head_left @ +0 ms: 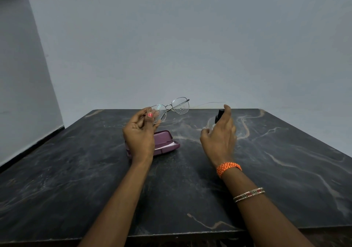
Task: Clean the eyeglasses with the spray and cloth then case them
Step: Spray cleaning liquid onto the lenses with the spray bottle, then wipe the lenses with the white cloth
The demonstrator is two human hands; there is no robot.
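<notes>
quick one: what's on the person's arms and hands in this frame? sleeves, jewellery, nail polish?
No sleeves in view: both forearms are bare. The left hand wears no jewellery; its thumbnail has coral-pink polish. The right hand has an orange and white woven thread band at the wrist, and farther up the forearm two thin bangles with pale, red and green stones. No gloves or rings visible.

The left hand (140, 132) holds the glasses (169, 109) up over the dark tabletop (76, 170). Its grip pinches one lens at the near end. Small drops sit on both lenses. The right hand (219, 132) is curled round a little spray bottle (219, 115) with a black top, just beside the glasses. An open purple case (167, 141) lies on the tabletop, partly behind the left hand. Something white shows inside it. The right wrist has an orange band (228, 167) and bangles (248, 194).
</notes>
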